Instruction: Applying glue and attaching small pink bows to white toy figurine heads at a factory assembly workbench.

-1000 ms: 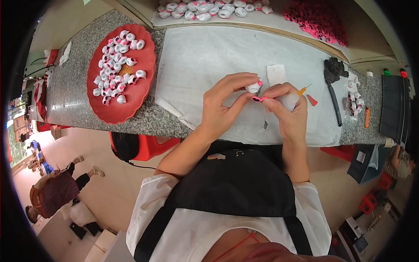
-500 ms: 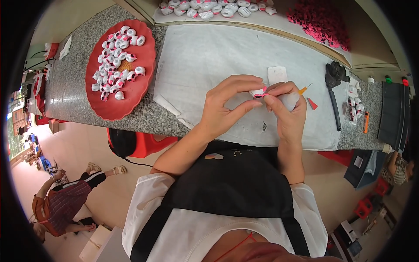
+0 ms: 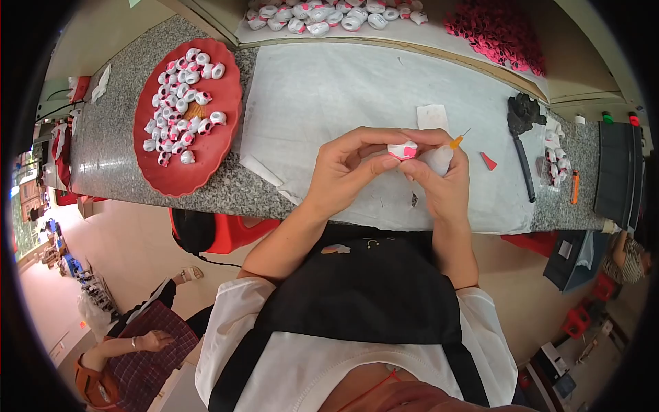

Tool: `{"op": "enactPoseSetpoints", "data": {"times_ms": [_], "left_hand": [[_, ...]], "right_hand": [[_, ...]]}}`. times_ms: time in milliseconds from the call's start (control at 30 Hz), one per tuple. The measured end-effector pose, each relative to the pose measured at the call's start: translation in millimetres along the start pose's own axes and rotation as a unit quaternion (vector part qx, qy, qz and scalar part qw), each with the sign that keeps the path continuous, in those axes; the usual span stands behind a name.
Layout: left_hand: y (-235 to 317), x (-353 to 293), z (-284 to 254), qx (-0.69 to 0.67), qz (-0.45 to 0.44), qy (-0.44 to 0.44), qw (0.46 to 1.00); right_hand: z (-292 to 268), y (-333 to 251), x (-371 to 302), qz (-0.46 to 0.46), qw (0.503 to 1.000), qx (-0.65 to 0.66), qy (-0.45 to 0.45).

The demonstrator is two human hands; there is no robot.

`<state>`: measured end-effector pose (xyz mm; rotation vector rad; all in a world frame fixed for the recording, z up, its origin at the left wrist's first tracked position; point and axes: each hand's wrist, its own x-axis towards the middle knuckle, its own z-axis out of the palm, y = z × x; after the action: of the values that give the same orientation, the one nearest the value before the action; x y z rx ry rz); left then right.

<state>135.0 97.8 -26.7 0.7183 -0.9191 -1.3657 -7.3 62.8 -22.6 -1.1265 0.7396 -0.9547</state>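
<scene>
Both hands meet over the white sheet. Between the fingertips and thumb of my left hand is a small, rounded white piece with pink parts, its pink side facing me. My right hand pinches the same piece from the right with thumb and fingers. Tucked in that hand is also a small translucent white squeeze bottle, its orange needle tip pointing up and away to the right. Fingers cover parts of the piece and bottle.
A scalloped red plate with several similar pieces stands left. More white pieces and a pink heap lie on the back shelf. Right of my hands are a white pad, red scrap, black-handled tool and orange stick.
The piece has turned so its pink side shows, and my hands have closed in around it. The bottle has shifted slightly left with my right hand. A person at lower left has moved.
</scene>
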Motion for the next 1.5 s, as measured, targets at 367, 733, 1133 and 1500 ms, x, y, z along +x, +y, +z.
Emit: {"op": "enactPoseSetpoints", "data": {"times_ms": [367,733,1133,1500], "left_hand": [[1.9,2.6,0.4,-0.035,-0.058,-0.004,0.998],[-2.9,0.1,1.4,0.066,-0.004,0.005,0.998],[-3.7,1.6,-5.8,-0.014,-0.061,0.047,0.997],[-4.9,9.0,-3.5,-0.122,-0.061,0.087,0.987]], "right_hand": [[-0.1,2.9,-0.2,0.036,0.997,0.066,0.014],[-1.5,1.1,1.0,0.03,0.996,0.08,0.01],[-6.4,-12.3,0.9,0.028,0.99,-0.127,0.056],[-16.7,-17.0,6.5,-0.011,0.96,-0.24,0.146]]}}
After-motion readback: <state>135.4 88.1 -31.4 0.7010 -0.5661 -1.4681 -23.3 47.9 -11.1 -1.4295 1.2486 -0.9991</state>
